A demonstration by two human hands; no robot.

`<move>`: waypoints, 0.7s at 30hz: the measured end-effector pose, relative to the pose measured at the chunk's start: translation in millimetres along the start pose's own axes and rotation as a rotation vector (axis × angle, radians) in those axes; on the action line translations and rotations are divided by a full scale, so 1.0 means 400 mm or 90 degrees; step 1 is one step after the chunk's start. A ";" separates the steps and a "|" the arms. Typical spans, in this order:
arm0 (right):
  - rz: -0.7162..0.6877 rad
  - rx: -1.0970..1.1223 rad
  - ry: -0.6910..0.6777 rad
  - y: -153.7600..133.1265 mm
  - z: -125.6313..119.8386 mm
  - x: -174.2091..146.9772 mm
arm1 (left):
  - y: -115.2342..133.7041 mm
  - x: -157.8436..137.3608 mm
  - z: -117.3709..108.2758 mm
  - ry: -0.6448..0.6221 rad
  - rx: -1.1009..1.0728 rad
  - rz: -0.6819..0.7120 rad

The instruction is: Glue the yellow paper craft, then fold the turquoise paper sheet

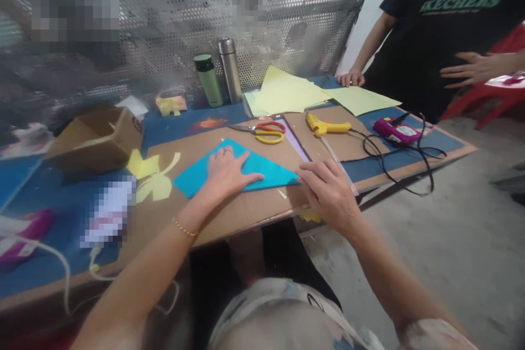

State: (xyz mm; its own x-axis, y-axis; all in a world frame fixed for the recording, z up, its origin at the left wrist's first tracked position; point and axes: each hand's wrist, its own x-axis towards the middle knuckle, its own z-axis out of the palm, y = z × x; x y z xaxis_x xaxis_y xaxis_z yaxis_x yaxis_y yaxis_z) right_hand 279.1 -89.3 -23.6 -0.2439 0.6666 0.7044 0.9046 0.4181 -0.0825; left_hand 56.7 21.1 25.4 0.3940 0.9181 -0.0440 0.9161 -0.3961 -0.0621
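Observation:
A folded sheet of blue paper (268,167) lies on the brown cardboard (246,209) in front of me. My left hand (226,170) rests flat on it with the fingers spread. My right hand (326,188) pinches the paper's right-hand corner, its fingers closed together. Just behind the paper are scissors (268,132) with red and yellow handles. A yellow hot glue gun (330,126) lies on the cardboard beyond my right hand, its black cord running right. Cut yellow paper pieces (153,178) lie left of the blue paper.
At the back stand a green tumbler (208,81) and a steel flask (229,71), beside yellow paper sheets (287,90). A cardboard box (96,139) sits left. A purple device (396,131) with looped cord is near the right edge. Another person (443,33) stands there, one hand on the table.

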 end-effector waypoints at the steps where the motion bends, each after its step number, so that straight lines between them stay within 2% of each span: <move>1: -0.015 0.008 -0.005 -0.020 0.007 0.004 | 0.001 0.000 0.000 0.000 0.003 -0.001; 5: -0.109 0.068 -0.073 -0.102 0.047 0.019 | 0.001 0.002 0.001 0.019 0.004 0.001; 8: -0.098 0.093 -0.136 -0.133 0.068 0.022 | -0.001 0.005 0.003 0.027 0.023 0.006; 14: -0.056 0.083 -0.180 -0.122 0.064 0.014 | -0.005 0.009 0.006 0.025 0.029 0.012; 21: -0.025 0.038 -0.177 -0.093 0.053 0.005 | -0.002 0.007 0.004 0.021 0.026 0.007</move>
State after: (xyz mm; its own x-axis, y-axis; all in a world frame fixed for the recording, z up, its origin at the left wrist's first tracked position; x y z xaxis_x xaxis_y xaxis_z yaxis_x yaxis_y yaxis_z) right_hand 237.5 -90.5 -34.2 -0.3725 0.7888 0.4889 0.8723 0.4774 -0.1056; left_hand 56.7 23.8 23.7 0.4067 0.9135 -0.0115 0.9083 -0.4057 -0.1024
